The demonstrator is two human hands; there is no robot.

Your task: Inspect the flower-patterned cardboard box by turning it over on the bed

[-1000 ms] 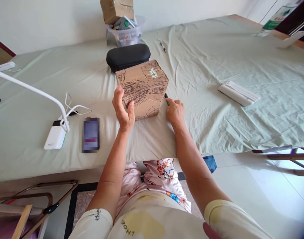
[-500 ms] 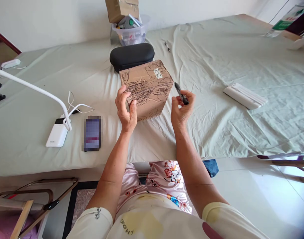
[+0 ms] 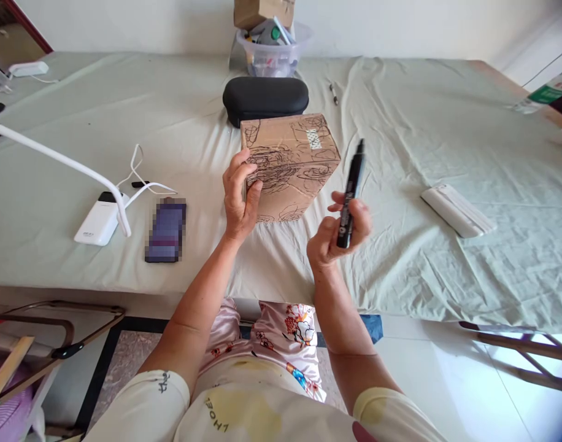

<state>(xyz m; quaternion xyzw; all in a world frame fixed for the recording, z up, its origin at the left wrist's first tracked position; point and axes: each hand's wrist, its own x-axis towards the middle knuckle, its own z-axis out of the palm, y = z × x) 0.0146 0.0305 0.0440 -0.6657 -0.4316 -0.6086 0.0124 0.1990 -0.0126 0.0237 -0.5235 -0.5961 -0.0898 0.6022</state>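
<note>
A brown cardboard box [image 3: 292, 175] covered in black scribbles rests tilted on the cloth-covered table, with a white printed patch on its upper face. My left hand [image 3: 238, 196] grips the box's left side, fingers on its scribbled face and thumb lower down. To the right of the box, my right hand [image 3: 343, 230] is closed around a black marker [image 3: 353, 190]. The marker stands nearly upright with its dark tip pointing up, apart from the box. A black oblong case [image 3: 265, 99] lies just behind the box.
On the left are a white power bank [image 3: 97, 222], a white lamp arm [image 3: 64, 156], cables and a blurred phone [image 3: 167, 232]. A white device [image 3: 458, 210] lies at right. Behind stand a clear plastic tub [image 3: 272, 58] of items and a small pen [image 3: 333, 94].
My right hand has drawn back from the box toward me, and the marker has swung from slanting at the box to nearly upright. My left hand keeps its hold. The camera view has shifted.
</note>
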